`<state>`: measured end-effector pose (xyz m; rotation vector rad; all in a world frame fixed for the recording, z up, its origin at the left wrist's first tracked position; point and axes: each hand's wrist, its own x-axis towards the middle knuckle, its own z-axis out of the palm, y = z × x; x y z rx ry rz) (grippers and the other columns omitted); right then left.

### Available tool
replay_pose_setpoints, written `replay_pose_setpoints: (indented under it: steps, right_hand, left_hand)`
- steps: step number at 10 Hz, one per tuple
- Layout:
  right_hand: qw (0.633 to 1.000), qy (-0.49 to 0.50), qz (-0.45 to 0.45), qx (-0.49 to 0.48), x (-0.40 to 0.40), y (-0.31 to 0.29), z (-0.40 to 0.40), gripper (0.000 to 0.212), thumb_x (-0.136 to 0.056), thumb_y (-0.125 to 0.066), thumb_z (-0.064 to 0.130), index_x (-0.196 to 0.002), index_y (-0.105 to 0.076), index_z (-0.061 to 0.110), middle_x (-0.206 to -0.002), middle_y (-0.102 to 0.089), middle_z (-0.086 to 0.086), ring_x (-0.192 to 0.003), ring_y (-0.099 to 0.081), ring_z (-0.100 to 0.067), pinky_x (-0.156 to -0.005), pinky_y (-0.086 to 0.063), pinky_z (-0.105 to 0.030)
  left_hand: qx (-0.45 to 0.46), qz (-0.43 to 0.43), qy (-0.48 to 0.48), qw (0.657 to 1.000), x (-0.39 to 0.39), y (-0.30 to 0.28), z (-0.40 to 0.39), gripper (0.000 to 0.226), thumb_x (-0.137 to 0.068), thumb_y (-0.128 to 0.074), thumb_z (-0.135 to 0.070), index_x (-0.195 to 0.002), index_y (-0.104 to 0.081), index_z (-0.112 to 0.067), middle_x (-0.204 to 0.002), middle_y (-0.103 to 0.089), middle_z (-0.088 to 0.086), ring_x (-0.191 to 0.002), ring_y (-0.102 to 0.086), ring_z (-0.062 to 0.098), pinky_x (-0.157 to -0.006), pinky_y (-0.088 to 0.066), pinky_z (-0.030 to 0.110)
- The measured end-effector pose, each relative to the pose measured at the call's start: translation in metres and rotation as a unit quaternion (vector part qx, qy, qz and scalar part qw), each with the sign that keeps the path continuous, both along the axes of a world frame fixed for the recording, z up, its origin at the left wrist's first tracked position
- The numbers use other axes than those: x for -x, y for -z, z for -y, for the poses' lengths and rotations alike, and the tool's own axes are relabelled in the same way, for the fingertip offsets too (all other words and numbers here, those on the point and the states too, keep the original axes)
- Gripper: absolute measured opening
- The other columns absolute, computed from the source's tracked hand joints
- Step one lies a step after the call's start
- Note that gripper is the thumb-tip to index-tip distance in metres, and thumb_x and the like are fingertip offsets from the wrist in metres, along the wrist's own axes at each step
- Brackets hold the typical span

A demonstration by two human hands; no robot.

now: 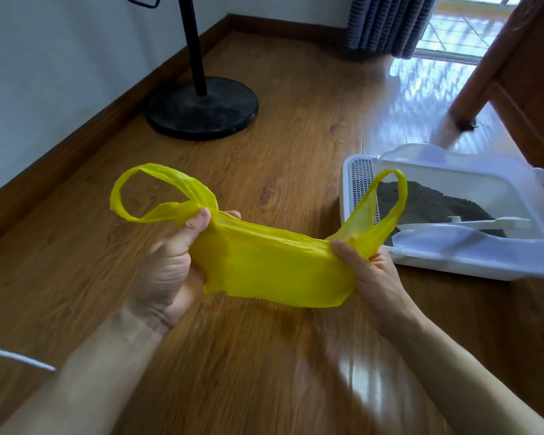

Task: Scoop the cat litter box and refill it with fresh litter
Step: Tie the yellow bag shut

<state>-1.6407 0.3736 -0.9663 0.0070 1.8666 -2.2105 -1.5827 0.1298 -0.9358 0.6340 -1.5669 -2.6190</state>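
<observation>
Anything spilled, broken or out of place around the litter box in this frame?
Nothing stands out. The litter box sits flat on the wooden floor with grey litter inside and a white scoop resting on it; no spilled grains are visible. Both hands, left hand and right hand, hold a yellow plastic bag, apparently intact.

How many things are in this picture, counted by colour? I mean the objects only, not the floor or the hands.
Yellow: 1, the plastic bag
White: 3, the litter box, the scoop, the cord
Black: 1, the stand base
Grey: 1, the curtain
Brown: 1, the wooden furniture leg
Total: 7
</observation>
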Motion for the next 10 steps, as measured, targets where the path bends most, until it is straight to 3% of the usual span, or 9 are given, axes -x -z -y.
replay_pose_setpoints:
  steps: [2,3,4,5,6,7,8,9,10]
  right_hand:
    - [0.998,0.005,0.005,-0.07,-0.005,0.008,0.005,0.053,-0.082,-0.069,0.046,-0.083,-0.065,-0.007,-0.074,-0.058,-0.012,-0.069,-0.052,-0.022,-0.064,-0.043,-0.036]
    - [0.988,-0.028,-0.038,-0.146,-0.011,0.013,0.007,0.061,-0.084,-0.057,0.052,-0.081,-0.063,-0.009,-0.068,-0.054,-0.009,-0.064,-0.047,-0.021,-0.061,-0.039,-0.037]
    - [0.977,0.005,-0.079,-0.198,-0.014,0.014,0.007,0.041,-0.095,-0.058,0.041,-0.076,-0.068,0.006,-0.07,-0.064,0.002,-0.063,-0.055,-0.009,-0.061,-0.044,-0.03]
    - [0.981,0.01,-0.09,-0.169,-0.014,0.009,0.008,0.034,-0.094,-0.057,0.043,-0.097,-0.074,0.014,-0.095,-0.073,-0.002,-0.086,-0.068,-0.013,-0.075,-0.054,-0.034]
    - [0.999,-0.014,-0.045,-0.027,-0.017,-0.009,0.012,0.03,-0.096,-0.054,0.033,-0.113,-0.071,0.017,-0.108,-0.074,-0.005,-0.098,-0.069,-0.017,-0.082,-0.056,-0.031]
    - [0.996,-0.051,-0.016,0.07,-0.021,-0.028,0.017,0.032,-0.098,-0.048,0.024,-0.113,-0.068,0.004,-0.107,-0.073,-0.017,-0.092,-0.069,-0.025,-0.079,-0.059,-0.038]
    - [0.987,-0.074,0.035,0.142,-0.025,-0.04,0.023,0.028,-0.099,-0.047,0.022,-0.101,-0.068,0.004,-0.09,-0.073,-0.02,-0.086,-0.069,-0.031,-0.077,-0.057,-0.047]
    - [0.975,-0.064,0.081,0.198,-0.026,-0.039,0.031,0.025,-0.101,-0.046,0.021,-0.088,-0.061,0.006,-0.059,-0.049,-0.008,-0.057,-0.058,-0.026,-0.068,-0.056,-0.039]
    - [0.979,-0.044,0.101,0.172,-0.027,-0.03,0.033,0.022,-0.098,-0.051,0.023,-0.082,-0.055,0.009,-0.056,-0.032,-0.002,-0.046,-0.039,-0.017,-0.062,-0.051,-0.036]
  left_hand:
    - [-0.142,-0.019,-0.041,0.989,-0.004,-0.021,-0.006,0.047,-0.099,-0.047,-0.03,-0.064,-0.077,-0.019,-0.087,-0.075,0.002,-0.103,-0.069,0.022,-0.102,-0.048,0.044]
    - [-0.163,-0.049,-0.065,0.983,-0.003,-0.031,-0.012,0.026,-0.098,-0.046,-0.025,-0.078,-0.06,-0.017,-0.071,-0.065,0.001,-0.084,-0.071,0.023,-0.097,-0.048,0.048]
    - [-0.107,-0.034,-0.088,0.99,-0.001,-0.027,-0.017,0.032,-0.102,-0.044,-0.023,-0.071,-0.05,-0.017,-0.054,-0.044,-0.001,-0.055,-0.055,0.016,-0.093,-0.05,0.046]
    - [0.001,-0.02,-0.077,0.997,-0.005,-0.018,-0.02,0.034,-0.103,-0.046,-0.023,-0.07,-0.05,-0.016,-0.052,-0.037,-0.001,-0.045,-0.041,0.014,-0.081,-0.057,0.043]
    - [0.074,-0.013,-0.059,0.995,-0.011,-0.011,-0.026,0.039,-0.102,-0.049,-0.023,-0.067,-0.064,-0.02,-0.053,-0.038,0.0,-0.04,-0.035,0.012,-0.069,-0.059,0.038]
    - [0.122,-0.01,-0.05,0.991,-0.014,-0.004,-0.034,0.019,-0.1,-0.053,-0.023,-0.085,-0.061,-0.013,-0.052,-0.042,-0.001,-0.037,-0.035,0.009,-0.061,-0.057,0.034]
    - [0.142,-0.014,-0.039,0.989,-0.016,0.002,-0.042,0.012,-0.098,-0.055,-0.021,-0.092,-0.059,-0.011,-0.053,-0.045,0.0,-0.036,-0.037,0.009,-0.055,-0.053,0.032]
    - [0.131,-0.017,-0.04,0.99,-0.019,0.004,-0.047,0.013,-0.096,-0.058,-0.023,-0.096,-0.06,-0.01,-0.056,-0.046,0.001,-0.038,-0.039,0.01,-0.059,-0.054,0.032]
    - [0.107,-0.032,-0.029,0.993,-0.023,0.003,-0.049,0.015,-0.086,-0.067,-0.025,-0.092,-0.067,-0.011,-0.055,-0.046,0.001,-0.046,-0.047,0.015,-0.07,-0.056,0.035]
